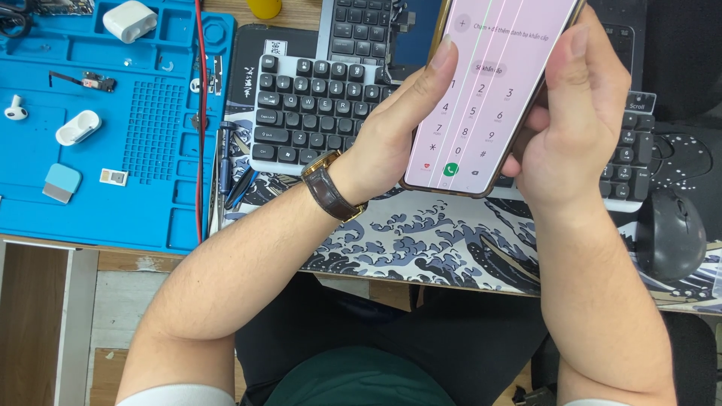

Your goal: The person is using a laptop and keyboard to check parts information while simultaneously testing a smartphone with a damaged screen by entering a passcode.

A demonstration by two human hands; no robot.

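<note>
I hold a smartphone (481,98) with both hands above a keyboard (316,105). Its lit pinkish screen shows a number pad and thin coloured vertical lines. My left hand (391,128), with a brown-strapped wristwatch (331,184) on the wrist, grips the phone's left edge, thumb lying along the screen's side. My right hand (579,113) wraps the right edge, its thumb resting at the upper right of the screen. The phone is tilted toward me.
A blue repair mat (143,188) at left carries a white earbud case (129,19), an open earbud case (77,127), an earbud (15,109), a small blue block (62,183) and small parts. A wave-patterned desk mat (421,240), black mouse (671,233) and red cable (199,120) lie nearby.
</note>
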